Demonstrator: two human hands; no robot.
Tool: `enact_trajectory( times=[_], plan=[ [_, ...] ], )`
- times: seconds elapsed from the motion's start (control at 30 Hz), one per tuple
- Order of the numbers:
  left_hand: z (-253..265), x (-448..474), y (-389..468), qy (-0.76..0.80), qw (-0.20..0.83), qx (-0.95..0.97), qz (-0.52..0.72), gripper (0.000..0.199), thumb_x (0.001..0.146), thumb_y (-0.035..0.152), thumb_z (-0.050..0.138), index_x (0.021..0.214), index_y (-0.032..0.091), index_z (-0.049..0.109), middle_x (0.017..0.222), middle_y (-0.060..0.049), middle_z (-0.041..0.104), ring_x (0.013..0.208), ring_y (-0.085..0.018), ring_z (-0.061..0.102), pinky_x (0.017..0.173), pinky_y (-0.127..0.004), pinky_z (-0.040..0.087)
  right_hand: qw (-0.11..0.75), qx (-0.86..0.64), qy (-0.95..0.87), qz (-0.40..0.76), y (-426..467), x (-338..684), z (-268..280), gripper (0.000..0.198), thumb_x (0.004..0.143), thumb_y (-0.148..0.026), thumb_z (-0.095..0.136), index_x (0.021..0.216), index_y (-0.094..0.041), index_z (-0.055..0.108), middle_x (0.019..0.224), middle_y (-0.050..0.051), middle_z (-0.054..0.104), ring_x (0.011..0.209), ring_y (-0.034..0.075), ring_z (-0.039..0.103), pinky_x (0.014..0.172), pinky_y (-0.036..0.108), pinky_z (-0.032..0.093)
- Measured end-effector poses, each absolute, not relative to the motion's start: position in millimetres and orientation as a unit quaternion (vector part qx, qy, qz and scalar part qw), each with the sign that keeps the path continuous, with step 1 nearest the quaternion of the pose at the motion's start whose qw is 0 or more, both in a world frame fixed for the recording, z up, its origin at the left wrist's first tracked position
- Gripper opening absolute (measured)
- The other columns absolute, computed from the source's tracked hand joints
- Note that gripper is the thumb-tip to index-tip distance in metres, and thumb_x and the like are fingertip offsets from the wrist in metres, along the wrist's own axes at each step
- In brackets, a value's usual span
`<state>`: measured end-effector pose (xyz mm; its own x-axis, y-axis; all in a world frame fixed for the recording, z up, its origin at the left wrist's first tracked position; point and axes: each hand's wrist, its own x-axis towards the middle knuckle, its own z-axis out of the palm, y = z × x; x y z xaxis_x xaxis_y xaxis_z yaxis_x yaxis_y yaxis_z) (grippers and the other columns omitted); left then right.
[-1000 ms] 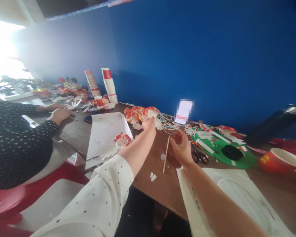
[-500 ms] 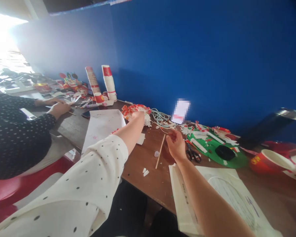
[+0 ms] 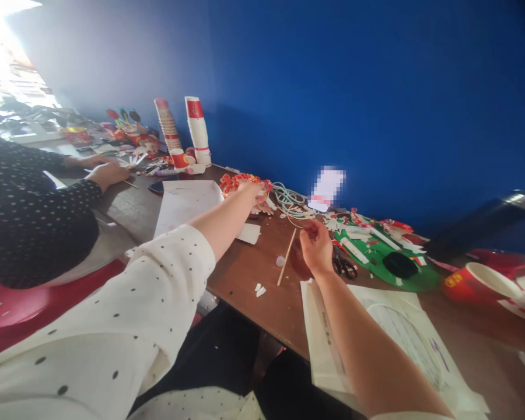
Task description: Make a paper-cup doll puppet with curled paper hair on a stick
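Observation:
My left hand [image 3: 251, 191] reaches across to a heap of red and white cut paper pieces [image 3: 235, 181]. Its fingers extend to the right over the heap, with the thumb apart below them. Closer to me, my right hand [image 3: 317, 249] is held above the brown table [image 3: 240, 280], fingers curled in with the tips together. Whatever lies between those fingertips is too small to make out. A thin wooden stick [image 3: 286, 256] lies just left of that hand, beside a small clear cap [image 3: 280, 261]. Black-handled scissors [image 3: 345, 267] rest to its right.
A shallow white box [image 3: 186, 204] and two cup stacks [image 3: 196, 131] stand left. A pale cable [image 3: 284, 195] and lit phone [image 3: 326, 189] sit by the blue wall. Rightward are a scrap-strewn green sheet [image 3: 398, 277], papers [image 3: 402, 332] and a red cup [image 3: 468, 286]. A co-worker's hands [image 3: 107, 175] work at left.
My left hand's fingers, bunched at the paper heap before, now stretch out to the right. My right hand stays beside the stick, still curled. The whole view has shifted slightly.

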<state>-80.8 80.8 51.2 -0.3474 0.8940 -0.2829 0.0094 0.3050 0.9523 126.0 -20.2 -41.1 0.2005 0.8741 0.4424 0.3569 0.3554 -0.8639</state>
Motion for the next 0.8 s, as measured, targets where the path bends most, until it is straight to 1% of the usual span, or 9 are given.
enact_trajectory(
  times=[0.07,0.17,0.33,0.43,0.5,0.57,0.63,0.7,0.8],
  plan=[
    [61,-87,68,0.650,0.478,0.324,0.494,0.022,0.089,0.025,0.063,0.110,0.020,0.058,0.108,-0.008,0.065,0.079,-0.011,0.068,0.065,-0.020,0.057,0.573,-0.521,-0.595,0.214,-20,127,-41,0.042,0.076,-0.033,0.059,0.114,-0.014,0.058,0.096,0.011,0.069,0.077,0.019,0.064,0.068,0.034,0.054],
    [79,-107,47,0.656,0.476,0.393,0.434,0.018,0.088,0.023,0.065,0.104,0.015,0.064,0.091,-0.010,0.070,0.077,-0.015,0.068,0.065,-0.022,0.056,0.571,-0.519,-0.607,0.189,-20,127,-42,0.041,0.077,-0.032,0.058,0.113,-0.014,0.059,0.096,0.011,0.069,0.076,0.019,0.064,0.068,0.034,0.054],
    [101,-146,18,0.721,0.244,0.616,0.205,0.014,0.080,0.026,0.070,0.087,0.016,0.074,0.090,-0.006,0.074,0.085,-0.018,0.067,0.070,-0.022,0.051,0.550,-0.518,-0.635,0.159,-20,128,-45,0.035,0.077,-0.028,0.055,0.108,-0.014,0.064,0.097,0.011,0.070,0.076,0.019,0.064,0.068,0.034,0.054],
    [101,-159,4,0.688,0.156,0.706,0.064,0.018,0.072,0.022,0.074,0.090,0.023,0.078,0.098,0.002,0.076,0.093,-0.017,0.066,0.078,-0.019,0.047,0.537,-0.519,-0.649,0.143,-20,129,-46,0.032,0.077,-0.026,0.053,0.105,-0.015,0.066,0.098,0.012,0.070,0.078,0.020,0.065,0.067,0.034,0.054],
    [96,-164,-4,0.657,0.122,0.744,-0.025,0.030,0.071,0.019,0.074,0.099,0.026,0.077,0.104,0.003,0.076,0.096,-0.016,0.066,0.082,-0.018,0.045,0.533,-0.517,-0.656,0.132,-20,130,-46,0.031,0.078,-0.025,0.052,0.104,-0.015,0.067,0.097,0.012,0.070,0.078,0.020,0.065,0.068,0.034,0.054],
    [87,-167,-11,0.633,0.114,0.758,-0.108,0.051,0.068,0.020,0.076,0.118,0.023,0.071,0.112,-0.003,0.074,0.098,-0.020,0.065,0.081,-0.021,0.046,0.534,-0.514,-0.660,0.122,-20,131,-47,0.031,0.079,-0.024,0.051,0.103,-0.015,0.068,0.097,0.012,0.070,0.078,0.020,0.065,0.069,0.035,0.054],
    [77,-169,-16,0.625,0.102,0.757,-0.161,0.073,0.066,0.020,0.077,0.136,0.017,0.058,0.118,-0.010,0.071,0.098,-0.023,0.065,0.078,-0.024,0.048,0.537,-0.510,-0.662,0.112,-19,132,-48,0.031,0.079,-0.024,0.051,0.103,-0.015,0.068,0.096,0.012,0.070,0.078,0.021,0.066,0.069,0.035,0.054],
    [66,-172,-18,0.624,0.093,0.758,-0.166,0.078,0.069,0.018,0.072,0.143,0.013,0.049,0.119,-0.015,0.069,0.097,-0.026,0.065,0.074,-0.027,0.049,0.538,-0.509,-0.664,0.104,-19,132,-49,0.031,0.079,-0.023,0.051,0.103,-0.015,0.068,0.097,0.012,0.070,0.079,0.021,0.066,0.069,0.035,0.055],
    [55,-176,-18,0.640,0.095,0.750,-0.136,0.081,0.071,0.021,0.071,0.146,0.015,0.044,0.119,-0.014,0.069,0.096,-0.026,0.065,0.075,-0.027,0.049,0.536,-0.507,-0.669,0.096,-18,133,-49,0.029,0.078,-0.022,0.051,0.101,-0.016,0.068,0.096,0.011,0.070,0.079,0.021,0.066,0.070,0.035,0.055]
  ],
)
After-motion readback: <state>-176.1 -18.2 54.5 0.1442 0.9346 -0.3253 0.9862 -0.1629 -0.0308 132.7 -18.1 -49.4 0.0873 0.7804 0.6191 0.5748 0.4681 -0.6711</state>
